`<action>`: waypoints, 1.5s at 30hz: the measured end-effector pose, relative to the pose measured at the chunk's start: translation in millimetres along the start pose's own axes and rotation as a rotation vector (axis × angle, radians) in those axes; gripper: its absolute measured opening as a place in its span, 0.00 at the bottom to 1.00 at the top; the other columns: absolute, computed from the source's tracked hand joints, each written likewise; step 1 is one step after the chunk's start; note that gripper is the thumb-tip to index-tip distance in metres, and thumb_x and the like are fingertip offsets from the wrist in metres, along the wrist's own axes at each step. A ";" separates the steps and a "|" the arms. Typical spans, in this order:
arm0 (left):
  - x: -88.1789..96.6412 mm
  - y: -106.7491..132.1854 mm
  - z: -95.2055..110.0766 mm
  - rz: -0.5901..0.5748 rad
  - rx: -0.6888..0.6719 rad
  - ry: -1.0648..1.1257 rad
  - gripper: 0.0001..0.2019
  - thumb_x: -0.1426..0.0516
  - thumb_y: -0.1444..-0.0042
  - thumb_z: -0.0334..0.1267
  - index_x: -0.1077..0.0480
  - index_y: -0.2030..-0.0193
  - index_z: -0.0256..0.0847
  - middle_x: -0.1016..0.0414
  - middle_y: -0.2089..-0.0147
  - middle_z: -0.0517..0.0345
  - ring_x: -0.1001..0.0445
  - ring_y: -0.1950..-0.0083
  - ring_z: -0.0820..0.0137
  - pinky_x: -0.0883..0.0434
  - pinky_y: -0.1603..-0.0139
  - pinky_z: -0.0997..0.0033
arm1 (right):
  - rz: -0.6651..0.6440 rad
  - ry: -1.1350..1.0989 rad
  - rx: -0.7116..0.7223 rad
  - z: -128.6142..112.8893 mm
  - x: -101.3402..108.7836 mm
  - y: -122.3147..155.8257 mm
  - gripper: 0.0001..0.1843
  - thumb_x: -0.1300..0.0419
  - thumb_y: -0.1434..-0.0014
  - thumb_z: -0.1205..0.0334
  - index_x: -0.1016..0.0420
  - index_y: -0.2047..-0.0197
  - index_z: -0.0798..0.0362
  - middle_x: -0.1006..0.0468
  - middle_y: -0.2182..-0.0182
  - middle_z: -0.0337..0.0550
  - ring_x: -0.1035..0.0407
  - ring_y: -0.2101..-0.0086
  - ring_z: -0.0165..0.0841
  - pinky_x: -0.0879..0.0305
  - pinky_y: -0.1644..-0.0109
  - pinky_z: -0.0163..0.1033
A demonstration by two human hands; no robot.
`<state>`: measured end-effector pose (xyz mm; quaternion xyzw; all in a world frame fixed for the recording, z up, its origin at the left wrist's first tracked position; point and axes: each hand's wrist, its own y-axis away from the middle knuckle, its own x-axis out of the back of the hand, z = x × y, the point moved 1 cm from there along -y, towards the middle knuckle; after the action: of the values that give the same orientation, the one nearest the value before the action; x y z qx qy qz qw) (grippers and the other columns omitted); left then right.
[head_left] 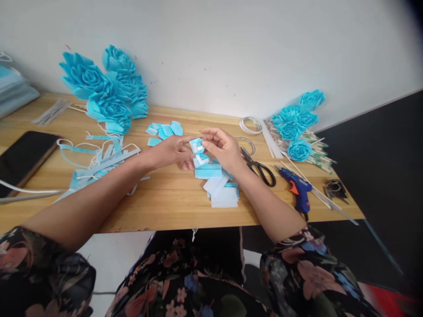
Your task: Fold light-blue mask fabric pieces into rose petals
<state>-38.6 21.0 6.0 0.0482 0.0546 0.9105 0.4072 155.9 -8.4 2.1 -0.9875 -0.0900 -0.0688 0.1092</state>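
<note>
My left hand (173, 152) and my right hand (223, 147) meet over the middle of the wooden table (165, 202). Both pinch a small light-blue folded piece (197, 144) between their fingertips. Right below the hands lies a pile of blue and white rectangular pieces (220, 185). Several cut blue petal pieces (165, 130) lie just behind the left hand.
Large blue fabric roses (105, 90) lean on the wall at back left, smaller ones on sticks (297, 125) at back right. Black scissors (261, 168), a blue glue gun (299, 189), tape rolls (250, 124), trimmed mask strips (99, 160) and a phone (23, 156) lie around.
</note>
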 end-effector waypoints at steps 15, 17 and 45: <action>2.5 -3.6 -5.1 0.173 -0.080 0.031 0.40 0.36 0.48 0.33 0.44 0.28 0.38 0.19 0.72 0.55 0.19 0.72 0.65 0.23 0.69 0.70 | -0.098 0.021 -0.024 7.1 3.6 -3.4 0.29 0.36 0.44 0.59 0.35 0.40 0.49 0.27 0.69 0.34 0.34 0.71 0.26 0.37 0.69 0.31; 2.6 -3.3 -3.5 0.173 -0.076 0.043 0.41 0.35 0.48 0.33 0.45 0.28 0.38 0.18 0.70 0.53 0.19 0.71 0.64 0.23 0.68 0.69 | -0.066 0.004 -0.020 7.7 4.6 -3.7 0.28 0.36 0.44 0.58 0.34 0.40 0.48 0.26 0.67 0.35 0.33 0.70 0.26 0.36 0.68 0.32; 22.1 1.0 13.4 0.618 -0.143 0.196 0.08 0.38 0.48 0.35 0.34 0.66 0.35 0.22 0.69 0.54 0.19 0.68 0.67 0.24 0.68 0.72 | -0.006 0.625 0.073 15.8 21.3 -16.1 0.16 0.42 0.40 0.63 0.24 0.49 0.52 0.19 0.56 0.45 0.25 0.56 0.36 0.31 0.50 0.42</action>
<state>-52.3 37.7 20.3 -0.0540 0.0121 0.9927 0.1067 175.4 14.1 -6.6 -0.9138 -0.0576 -0.3659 0.1667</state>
